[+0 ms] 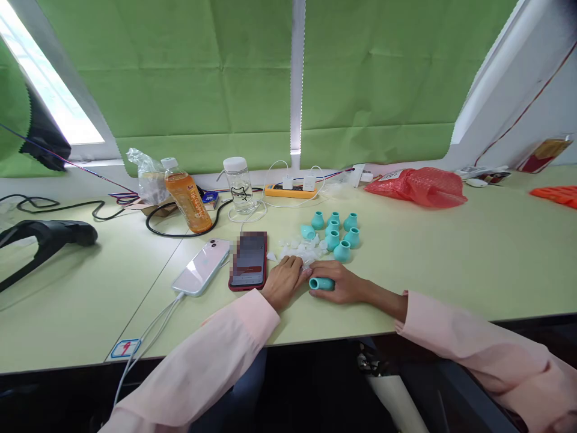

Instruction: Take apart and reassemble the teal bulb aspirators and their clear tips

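My right hand is closed around a small teal rubber bulb, its open neck facing left, low over the table. Close beside it, my left hand has its fingers bent together at the edge of a pile of small translucent plastic pieces. A clear bit shows by the left fingertips, but whether they grip it is hidden. Beyond the hands stand several more teal bulbs, mostly neck up, while one teal bulb lies on its side.
Left of my hands lie a red-cased phone and a pale phone on a cable. Behind are an orange drink bottle, a clear jar, a power strip and a red bubble-wrap bag. A black curved object sits far left.
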Motion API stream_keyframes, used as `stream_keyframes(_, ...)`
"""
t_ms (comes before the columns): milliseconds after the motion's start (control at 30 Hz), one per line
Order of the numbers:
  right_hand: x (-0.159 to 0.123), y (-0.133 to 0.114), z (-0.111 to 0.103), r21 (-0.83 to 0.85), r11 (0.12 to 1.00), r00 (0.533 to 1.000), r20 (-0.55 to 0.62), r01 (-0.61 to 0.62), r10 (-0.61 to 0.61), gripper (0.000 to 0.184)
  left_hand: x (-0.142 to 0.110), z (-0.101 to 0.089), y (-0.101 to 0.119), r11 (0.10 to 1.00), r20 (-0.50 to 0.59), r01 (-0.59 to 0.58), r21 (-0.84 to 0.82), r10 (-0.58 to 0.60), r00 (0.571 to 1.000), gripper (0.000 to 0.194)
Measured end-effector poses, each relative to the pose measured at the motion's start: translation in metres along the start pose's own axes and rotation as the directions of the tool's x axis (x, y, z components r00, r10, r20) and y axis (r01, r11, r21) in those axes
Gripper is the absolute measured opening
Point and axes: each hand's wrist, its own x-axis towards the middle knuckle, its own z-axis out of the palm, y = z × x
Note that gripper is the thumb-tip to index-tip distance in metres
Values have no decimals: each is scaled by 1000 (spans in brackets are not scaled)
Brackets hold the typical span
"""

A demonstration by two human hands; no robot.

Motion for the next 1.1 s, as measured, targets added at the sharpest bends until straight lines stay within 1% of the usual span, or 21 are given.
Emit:
stream_keyframes(167, -5, 10, 8, -52, 998, 986, -165, 22, -30, 14, 7, 4, 1, 999, -35, 37, 4, -36, 999, 23)
stream_keyframes(300, -8, 15, 10, -101, 992, 955, -280, 73, -99, 9, 11, 4, 2, 1000, -35, 19, 10, -19, 999, 22)
stream_keyframes(367, -8, 17, 10, -140, 987, 942, -314, 81, -122, 6, 11, 5, 1, 1000, -35, 13, 17, -12, 999, 23)
stream_keyframes(533, -8, 19, 9, -206, 979, 929, -361, 1, -77, 5, 14, 9, -5, 999, -51, 28, 33, -26, 998, 23)
stream_keyframes(700, -10, 21, 3, -229, 963, 903, -428, -145, 34, 15, 16, 12, -10, 999, -66, 19, 33, -17, 998, 18)
stream_keyframes(767, -11, 21, 0, -226, 952, 899, -428, -207, 94, 19, 17, 13, -12, 1000, -61, -2, 30, 4, 998, 18)
stream_keyframes(900, -13, 18, -3, -222, 932, 912, -360, -288, 196, 22, 19, 14, -16, 999, -64, -42, 23, 43, 997, 20)
stream_keyframes(1000, -12, 15, -2, -225, 923, 923, -301, -312, 238, 25, 19, 15, -18, 998, -78, -59, 29, 61, 995, 19)
stream_keyframes(1100, -8, 17, 1, -225, 920, 929, -266, -320, 258, 28, 20, 14, -20, 997, -88, -68, 43, 71, 994, 20)
